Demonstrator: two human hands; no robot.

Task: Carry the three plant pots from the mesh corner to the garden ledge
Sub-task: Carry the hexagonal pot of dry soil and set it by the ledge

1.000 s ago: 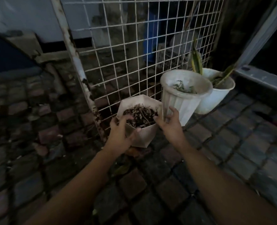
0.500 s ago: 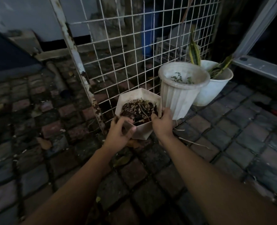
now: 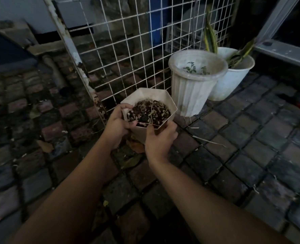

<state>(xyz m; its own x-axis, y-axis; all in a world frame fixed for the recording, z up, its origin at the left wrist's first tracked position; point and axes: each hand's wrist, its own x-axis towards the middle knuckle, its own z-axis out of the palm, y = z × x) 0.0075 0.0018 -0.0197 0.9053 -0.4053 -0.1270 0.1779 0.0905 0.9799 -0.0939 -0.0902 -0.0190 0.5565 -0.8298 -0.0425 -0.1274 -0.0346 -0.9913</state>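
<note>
Head view, site: mesh panel (image 3: 145, 50) stood on a brick-paved floor (image 3: 251, 138); light was poor.
Head view, near pot: hexagonal pot (image 3: 170, 103), pale and filled with dark crumbly soil, sat at the foot of the mesh.
Head view, left grip: left hand (image 3: 117, 124) wrapped the pot's near-left wall, thumb over the rim, closed on it.
Head view, right grip: right hand (image 3: 160, 138) pressed against the near-right wall, thumb at the rim, also closed on the pot.
Head view, lift: could not tell whether the pot's base had cleared the bricks.
Head view, other pots: ribbed pot (image 3: 193, 92) with a small seedling stood just right of the hexagonal one; round pot (image 3: 233, 80) with striped leaves stood touching behind it.
Progress: judged early; all three pots were in the corner, none delivered, and no ledge was identifiable.
</note>
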